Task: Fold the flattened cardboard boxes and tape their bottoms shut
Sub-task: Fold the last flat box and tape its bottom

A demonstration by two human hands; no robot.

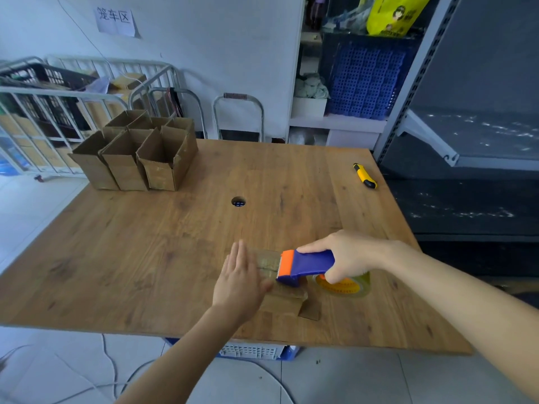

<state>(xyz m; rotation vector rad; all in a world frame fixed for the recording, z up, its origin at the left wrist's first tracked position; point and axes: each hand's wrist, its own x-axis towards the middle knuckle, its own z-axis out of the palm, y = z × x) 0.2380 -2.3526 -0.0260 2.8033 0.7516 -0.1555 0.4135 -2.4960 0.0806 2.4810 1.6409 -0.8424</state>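
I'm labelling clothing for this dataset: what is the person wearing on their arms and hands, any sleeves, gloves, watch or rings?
Nothing visible. The left forearm and right forearm are bare to the frame edge, with no sleeves in view. The left hand and right hand wear no gloves, and no watch, bracelet or ring shows on either.

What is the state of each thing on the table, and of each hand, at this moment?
left hand: open, flat, pressing on the box.
right hand: grips the tape dispenser.
tape dispenser: held, toothed edge at the box.
box: lying under the hands, clear tape laid across it.
folded boxes: standing upright, tops open, untouched.
utility knife: lying on the table, untouched; blade cannot be seen.
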